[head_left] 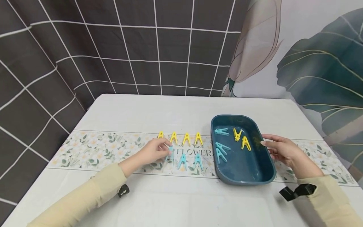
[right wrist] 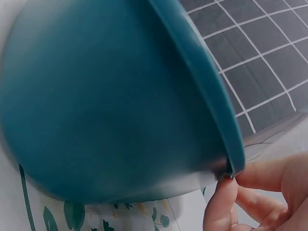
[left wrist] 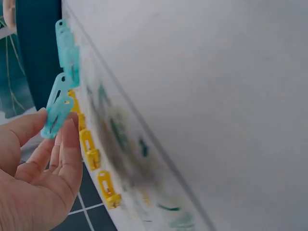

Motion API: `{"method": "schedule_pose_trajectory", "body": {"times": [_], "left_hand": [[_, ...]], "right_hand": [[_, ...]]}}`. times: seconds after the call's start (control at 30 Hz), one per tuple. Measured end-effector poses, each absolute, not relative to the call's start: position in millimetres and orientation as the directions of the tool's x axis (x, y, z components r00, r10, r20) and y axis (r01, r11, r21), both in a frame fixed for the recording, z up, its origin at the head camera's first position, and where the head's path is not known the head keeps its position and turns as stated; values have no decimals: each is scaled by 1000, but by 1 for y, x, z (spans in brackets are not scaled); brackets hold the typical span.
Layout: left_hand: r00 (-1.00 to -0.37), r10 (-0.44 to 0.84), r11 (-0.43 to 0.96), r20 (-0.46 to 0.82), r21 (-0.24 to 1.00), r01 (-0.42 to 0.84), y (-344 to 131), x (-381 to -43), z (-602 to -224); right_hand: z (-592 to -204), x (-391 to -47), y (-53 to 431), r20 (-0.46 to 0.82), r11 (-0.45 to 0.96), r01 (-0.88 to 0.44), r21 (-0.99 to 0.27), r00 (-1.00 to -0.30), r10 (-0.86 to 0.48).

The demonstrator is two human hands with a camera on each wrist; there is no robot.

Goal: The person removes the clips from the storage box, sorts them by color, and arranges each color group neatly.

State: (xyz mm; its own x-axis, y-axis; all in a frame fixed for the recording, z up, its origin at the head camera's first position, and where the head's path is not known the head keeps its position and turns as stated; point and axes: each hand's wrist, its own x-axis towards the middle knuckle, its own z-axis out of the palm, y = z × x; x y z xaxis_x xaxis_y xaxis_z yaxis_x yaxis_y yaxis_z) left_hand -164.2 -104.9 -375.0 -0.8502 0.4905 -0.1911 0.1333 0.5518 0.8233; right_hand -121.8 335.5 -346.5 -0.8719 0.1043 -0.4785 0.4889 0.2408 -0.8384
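My left hand (head_left: pixel 155 151) pinches a light-blue clothespin (left wrist: pixel 57 109) between thumb and fingers, at the left end of a row of blue clothespins. Two more light-blue clothespins (head_left: pixel 182 161) stand to its right on the table. Behind them runs a row of several yellow clothespins (head_left: pixel 186 138), the leftmost partly covered by my left hand. On the right is a dark teal plastic basin (head_left: pixel 241 170) holding three light-blue and two yellow clothespins (head_left: pixel 245 143). With thumb and fingers, my right hand (head_left: pixel 286 151) grips the basin's right rim (right wrist: pixel 233 154).
A white table (head_left: pixel 175 198) carries a floral printed band (head_left: pixel 107 148) with lettering across its middle. Behind and left hangs a dark cloth with a white grid (head_left: pixel 136 41). A leaf-patterned curtain (head_left: pixel 320 72) hangs at the right. Each sleeve has a black strap at the wrist.
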Motion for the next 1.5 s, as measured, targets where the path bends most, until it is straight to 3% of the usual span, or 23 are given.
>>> {"method": "schedule_pose_trajectory", "body": {"times": [0.2, 0.8, 1.07, 1.27, 1.5], "left_hand": [[-828, 521, 544, -207, 828, 135, -106, -161, -379], [-843, 482, 642, -240, 751, 153, -105, -160, -382], [-870, 467, 631, -155, 748, 206, -97, -165, -371], [-862, 505, 602, -47, 734, 313, -80, -169, -359], [-786, 617, 529, 46, 715, 457, -44, -175, -342]], "right_hand": [[-347, -123, 337, -481, 223, 491, -842, -871, 99], [-348, -122, 339, -477, 190, 484, -854, -875, 84], [-349, -123, 337, -471, 213, 476, -853, -879, 76], [-350, -122, 337, -462, 207, 467, -860, -884, 76], [-351, -123, 337, -468, 220, 474, -853, -880, 83]]}}
